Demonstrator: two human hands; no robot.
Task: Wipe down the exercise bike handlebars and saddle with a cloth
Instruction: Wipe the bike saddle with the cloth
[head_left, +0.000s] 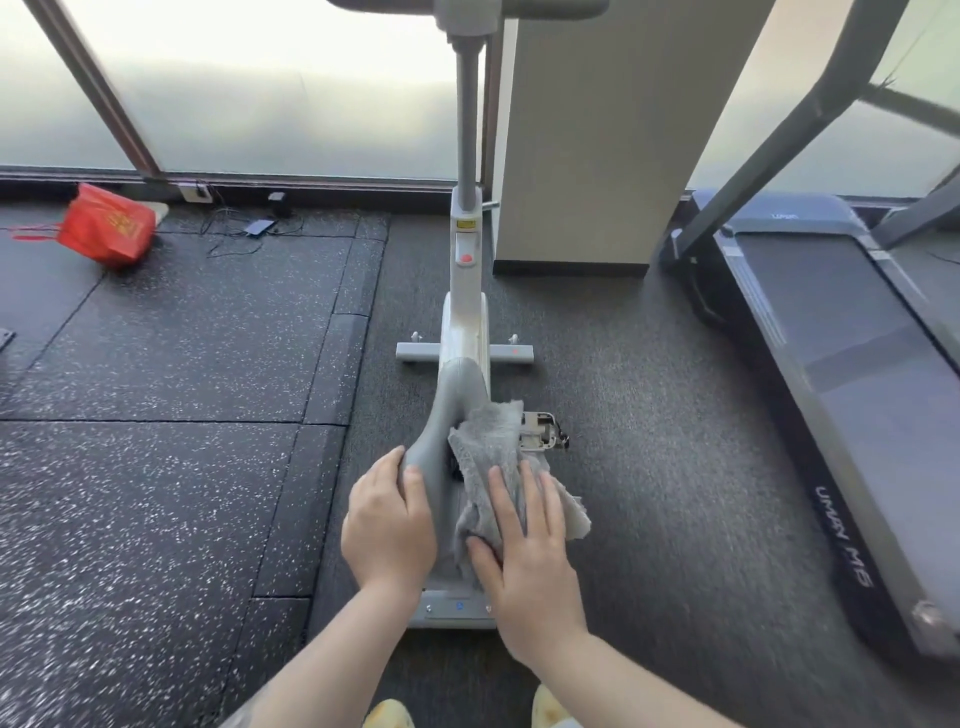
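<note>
A person stood behind an exercise bike (464, 291) on the dark gym floor (156, 467), both hands at the grey saddle (441, 441). The right hand (524, 551) lay flat, fingers (501, 499) straight and spread, pressing a grey cloth (488, 441) against the saddle's right side, the cloth draped from the rear edge toward the narrow nose. The left hand (387, 525) steadied the saddle's left edge, its fingers curled round the rim. Judging by this, the saddle wipe was under way, with its left side and nose not yet under the cloth. Beyond, the post rose to the handlebars (467, 8), barely visible at the frame's top edge and untouched by either hand; whether they were already clean could not be told. A red bag (106, 226) lay by the window at the floor's far left, a treadmill (831, 364) along the right.
</note>
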